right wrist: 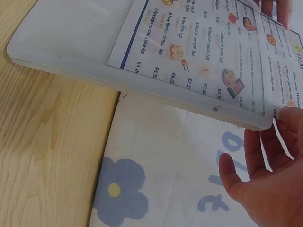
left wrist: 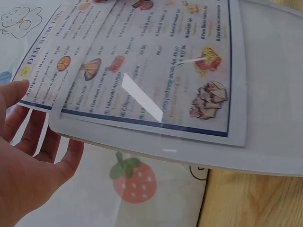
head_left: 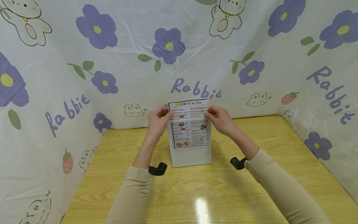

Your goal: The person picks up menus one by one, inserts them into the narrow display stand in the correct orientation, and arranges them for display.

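A printed menu sheet (head_left: 190,109) headed "DIM SUM INN" stands partly inside a clear-fronted, white-edged upright sign holder (head_left: 191,157). Its top part sticks out above the holder's upper edge, and its lower edge hangs above the holder's bottom, leaving a blank strip. My left hand (head_left: 160,119) pinches the sheet's left edge near the top, with the thumb in front and the fingers behind, as the left wrist view shows. At the opposite edge my right hand (head_left: 221,119) pinches the sheet the same way, its fingers close to the holder's top corner (right wrist: 265,125).
The holder stands on a light wooden table (head_left: 117,186). Behind and at both sides hangs a white cloth (head_left: 134,84) printed with flowers, rabbits and strawberries. Black wrist straps (head_left: 158,169) show at both sleeves.
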Available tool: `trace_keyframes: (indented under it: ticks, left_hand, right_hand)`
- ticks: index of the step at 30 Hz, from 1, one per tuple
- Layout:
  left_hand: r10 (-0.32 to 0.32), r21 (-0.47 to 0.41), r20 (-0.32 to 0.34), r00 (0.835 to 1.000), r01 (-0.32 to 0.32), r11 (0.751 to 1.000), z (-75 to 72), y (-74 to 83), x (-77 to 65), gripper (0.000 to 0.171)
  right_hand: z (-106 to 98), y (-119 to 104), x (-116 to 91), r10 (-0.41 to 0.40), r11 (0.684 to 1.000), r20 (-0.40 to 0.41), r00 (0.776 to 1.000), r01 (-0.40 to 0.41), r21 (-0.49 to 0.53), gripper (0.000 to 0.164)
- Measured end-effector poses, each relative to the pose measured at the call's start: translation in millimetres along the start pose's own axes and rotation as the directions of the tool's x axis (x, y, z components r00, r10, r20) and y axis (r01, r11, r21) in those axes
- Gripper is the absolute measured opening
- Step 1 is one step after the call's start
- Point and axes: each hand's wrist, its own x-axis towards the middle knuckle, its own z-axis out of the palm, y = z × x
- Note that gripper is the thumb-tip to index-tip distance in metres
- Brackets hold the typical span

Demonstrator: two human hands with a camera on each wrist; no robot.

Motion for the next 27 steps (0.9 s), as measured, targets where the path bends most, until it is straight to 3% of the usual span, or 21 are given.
trace_keyframes:
  ticks: [13, 27]
  left_hand:
    - [0.03, 0.009, -0.054, 0.998, -0.03, 1.0, 1.8, 6.4, -0.1, 0.021]
    - [0.027, 0.015, -0.032, 0.999, -0.027, 1.0, -0.6, -1.3, -0.6, 0.016]
  right_hand:
    - [1.9, 7.3, -2.1, -0.022, 0.999, 0.019, 1.0, 0.023, -0.039, 0.022]
    - [3.6, 3.3, 0.7, 0.004, 0.999, -0.005, 1.0, -0.005, -0.035, 0.023]
